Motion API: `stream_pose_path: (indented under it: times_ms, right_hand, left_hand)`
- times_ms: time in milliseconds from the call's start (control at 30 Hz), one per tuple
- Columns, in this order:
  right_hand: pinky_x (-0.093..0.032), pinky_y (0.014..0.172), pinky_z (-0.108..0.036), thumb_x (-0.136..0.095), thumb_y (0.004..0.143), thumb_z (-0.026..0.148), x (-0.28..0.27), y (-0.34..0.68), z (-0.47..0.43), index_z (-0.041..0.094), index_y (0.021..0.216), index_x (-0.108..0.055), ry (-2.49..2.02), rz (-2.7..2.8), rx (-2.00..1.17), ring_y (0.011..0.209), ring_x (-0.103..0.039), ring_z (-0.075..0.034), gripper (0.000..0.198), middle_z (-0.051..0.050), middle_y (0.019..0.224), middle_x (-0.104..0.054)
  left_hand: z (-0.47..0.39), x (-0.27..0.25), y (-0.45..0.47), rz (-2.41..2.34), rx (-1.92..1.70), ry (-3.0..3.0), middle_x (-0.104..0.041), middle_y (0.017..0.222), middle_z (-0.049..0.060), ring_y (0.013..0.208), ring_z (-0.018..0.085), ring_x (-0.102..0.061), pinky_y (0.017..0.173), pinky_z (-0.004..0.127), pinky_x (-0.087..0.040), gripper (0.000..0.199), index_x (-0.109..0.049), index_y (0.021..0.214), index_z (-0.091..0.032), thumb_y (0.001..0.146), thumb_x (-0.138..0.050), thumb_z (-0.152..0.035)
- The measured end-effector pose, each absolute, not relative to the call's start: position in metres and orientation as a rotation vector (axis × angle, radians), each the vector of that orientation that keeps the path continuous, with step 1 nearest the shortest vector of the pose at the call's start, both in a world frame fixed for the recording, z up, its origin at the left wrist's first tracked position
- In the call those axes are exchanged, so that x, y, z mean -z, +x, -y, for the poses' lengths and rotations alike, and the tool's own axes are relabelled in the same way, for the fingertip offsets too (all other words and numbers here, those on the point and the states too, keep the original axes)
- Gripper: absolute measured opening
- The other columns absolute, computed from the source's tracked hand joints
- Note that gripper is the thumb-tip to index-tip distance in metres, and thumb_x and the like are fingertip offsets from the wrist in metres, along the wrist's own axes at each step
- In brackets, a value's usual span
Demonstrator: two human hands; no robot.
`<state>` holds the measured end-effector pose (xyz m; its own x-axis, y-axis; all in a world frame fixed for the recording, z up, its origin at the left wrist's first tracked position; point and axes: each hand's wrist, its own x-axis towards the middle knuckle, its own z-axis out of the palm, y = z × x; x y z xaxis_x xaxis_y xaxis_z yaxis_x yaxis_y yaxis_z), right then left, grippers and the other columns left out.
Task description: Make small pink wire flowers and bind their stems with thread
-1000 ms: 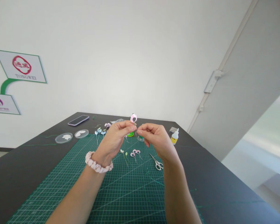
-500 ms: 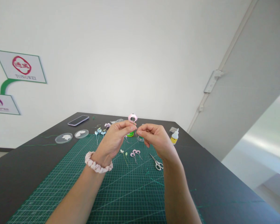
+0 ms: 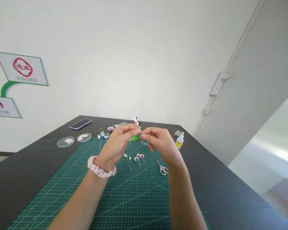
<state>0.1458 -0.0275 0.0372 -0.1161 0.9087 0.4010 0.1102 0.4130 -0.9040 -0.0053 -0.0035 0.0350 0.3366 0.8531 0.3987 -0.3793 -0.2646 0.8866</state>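
Between the fingertips of my left hand (image 3: 118, 139) is the thin stem of a pink craft petal (image 3: 136, 121), which stands up above my fingers, seen nearly edge-on. My right hand (image 3: 158, 140) is closed in a pinch right beside it, with its fingertips at the lower part of the stem. Below both hands, on the green cutting mat (image 3: 132, 195), lie several small pink petals on wire stems (image 3: 139, 157) and a white bud with a green leaf (image 3: 127, 157). White-handled scissors (image 3: 162, 168) rest close to my right wrist.
Blue leaf sprigs (image 3: 101, 135) and a purple flower (image 3: 110, 129) lie at the mat's far left. Two shallow dishes (image 3: 59, 144) hold white pieces. A phone (image 3: 80, 124) lies behind them. At right stands a glue bottle (image 3: 180, 141). A green-labelled container (image 3: 134, 138) is partly hidden.
The pink petal has turned on its stem, from showing its open ring face to nearly edge-on. Both hands stay in almost the same place.
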Motion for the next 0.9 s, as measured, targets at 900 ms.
stream_pose_path:
  times_ms: [900]
  right_hand:
    - [-0.026,0.039,-0.023,-0.070,0.071,0.032,-0.0371,0.1468,0.0266,0.018,0.068,-0.068,-0.863,1.498,-0.953,0.040,-0.038,-0.005,0.015,0.005,0.055,-0.055]
  left_hand:
    - [-0.0008,-0.0310,-0.0060,-0.383,-1.217,1.398,-0.058,0.075,0.002,0.080,0.016,-0.047,0.082,0.032,-0.036,0.016,-0.069,0.061,-0.019,0.075,-0.070,-0.028]
